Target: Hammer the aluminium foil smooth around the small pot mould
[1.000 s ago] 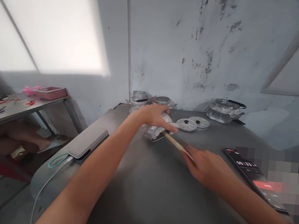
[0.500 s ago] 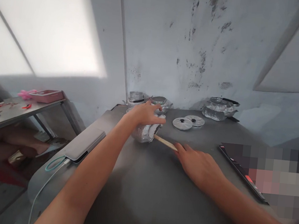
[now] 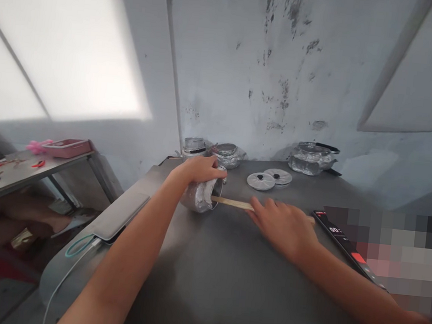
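Note:
A silvery metal kettle (image 3: 197,199), apparently wrapped in clear plastic, lies tipped on the table with its round mouth facing right. Over its top lies my left hand (image 3: 202,171), fingers curled on the far side and thumb near the rim. A pale wooden stick (image 3: 233,203) enters the mouth; its inner end is hidden. My right hand (image 3: 281,222) is closed around the stick, and the stick's other end shows beyond the knuckles.
Two metal lids (image 3: 260,181) with black knobs lie behind. Wrapped kettles (image 3: 227,155) stand along the wall, one more (image 3: 311,158) at right. A grey flat device (image 3: 122,216) with a cable lies left, a phone (image 3: 340,237) right. A side table holds a pink basket (image 3: 68,149).
The kettle has turned so its mouth faces more to the right. The stick now lies nearly level, with my right hand further along it. The view has shifted slightly.

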A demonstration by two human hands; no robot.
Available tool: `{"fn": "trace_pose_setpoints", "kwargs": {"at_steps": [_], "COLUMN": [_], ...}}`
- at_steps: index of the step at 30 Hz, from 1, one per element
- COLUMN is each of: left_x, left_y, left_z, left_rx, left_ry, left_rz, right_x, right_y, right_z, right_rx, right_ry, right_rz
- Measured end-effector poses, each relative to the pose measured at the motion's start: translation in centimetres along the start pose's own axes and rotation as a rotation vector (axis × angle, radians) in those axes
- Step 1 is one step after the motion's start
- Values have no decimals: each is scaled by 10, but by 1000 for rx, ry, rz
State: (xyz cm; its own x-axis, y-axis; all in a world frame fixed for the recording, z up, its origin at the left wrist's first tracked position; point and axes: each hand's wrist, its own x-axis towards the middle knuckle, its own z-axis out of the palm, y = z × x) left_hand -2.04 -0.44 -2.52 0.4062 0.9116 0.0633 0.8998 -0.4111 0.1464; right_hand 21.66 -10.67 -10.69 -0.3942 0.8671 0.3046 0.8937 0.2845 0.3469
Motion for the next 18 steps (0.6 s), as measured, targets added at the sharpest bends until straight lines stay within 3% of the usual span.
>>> {"fn": "trace_pose_setpoints", "kwargs": {"at_steps": [7,18], "left_x": [0,-4], "left_y": [10,17], "left_z": [-2,-9], "left_rx": [42,32], "left_ry": [-37,-95], "left_rz": [0,-25], "right_x": [0,1], "right_y": [-4,-2], "right_z": [13,12], "right_rx": [70,183], "right_ry": [-22,-118], "right_rz": [86,160]}}
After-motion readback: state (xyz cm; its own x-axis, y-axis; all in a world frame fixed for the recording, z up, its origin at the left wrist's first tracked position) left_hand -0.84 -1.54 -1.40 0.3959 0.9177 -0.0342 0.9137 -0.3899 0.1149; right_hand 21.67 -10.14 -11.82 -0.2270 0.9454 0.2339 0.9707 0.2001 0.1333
